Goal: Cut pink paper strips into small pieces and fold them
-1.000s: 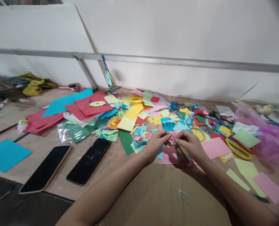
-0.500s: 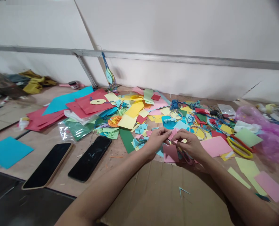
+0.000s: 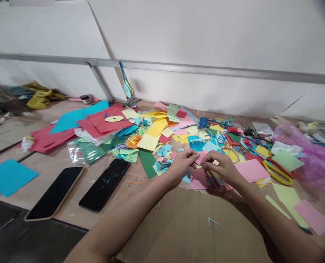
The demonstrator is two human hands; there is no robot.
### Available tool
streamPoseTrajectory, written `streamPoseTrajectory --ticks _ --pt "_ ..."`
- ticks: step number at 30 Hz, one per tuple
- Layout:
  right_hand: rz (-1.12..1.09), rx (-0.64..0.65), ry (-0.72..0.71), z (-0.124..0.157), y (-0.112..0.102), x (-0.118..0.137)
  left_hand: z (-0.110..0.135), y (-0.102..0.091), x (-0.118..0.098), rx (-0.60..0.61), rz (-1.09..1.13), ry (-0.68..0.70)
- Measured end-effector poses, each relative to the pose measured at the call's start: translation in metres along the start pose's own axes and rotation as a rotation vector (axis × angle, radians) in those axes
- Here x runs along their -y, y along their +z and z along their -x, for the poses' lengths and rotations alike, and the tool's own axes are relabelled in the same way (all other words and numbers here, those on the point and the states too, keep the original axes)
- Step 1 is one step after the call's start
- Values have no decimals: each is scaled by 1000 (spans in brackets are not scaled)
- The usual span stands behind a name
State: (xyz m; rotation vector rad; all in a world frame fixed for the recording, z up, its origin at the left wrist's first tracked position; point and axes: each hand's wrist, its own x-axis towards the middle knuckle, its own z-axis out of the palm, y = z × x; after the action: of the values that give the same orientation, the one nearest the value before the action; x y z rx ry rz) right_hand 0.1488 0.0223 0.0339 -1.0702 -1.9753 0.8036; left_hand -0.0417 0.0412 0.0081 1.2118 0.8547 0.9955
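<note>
My left hand (image 3: 182, 163) and my right hand (image 3: 223, 168) meet over the cardboard, fingertips pinched together on a small pink paper piece (image 3: 200, 157). Below them lie a pink paper square (image 3: 197, 179) and a pair of pink-handled scissors (image 3: 213, 180), partly hidden by my right hand. A heap of coloured paper scraps (image 3: 162, 135) spreads just beyond my fingers.
Two dark phones (image 3: 105, 185) (image 3: 54, 193) lie face up at the left. Yellow-handled scissors (image 3: 278, 171) rest at the right, near a pink plastic bag (image 3: 313, 160). Red sheets (image 3: 102, 122) and a blue sheet (image 3: 9, 176) lie at the left. A white wall rises behind.
Both hands have stayed together on the pink piece, with only slight finger movement. The view has shifted a little.
</note>
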Motion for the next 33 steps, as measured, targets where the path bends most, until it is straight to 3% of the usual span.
streamPoseTrajectory --ticks 15,33 --pt "-349 -199 299 1 20 8 1 5 1 -2 60 21" --pt "-335 -194 359 2 17 7 9 7 -8 86 -27 72"
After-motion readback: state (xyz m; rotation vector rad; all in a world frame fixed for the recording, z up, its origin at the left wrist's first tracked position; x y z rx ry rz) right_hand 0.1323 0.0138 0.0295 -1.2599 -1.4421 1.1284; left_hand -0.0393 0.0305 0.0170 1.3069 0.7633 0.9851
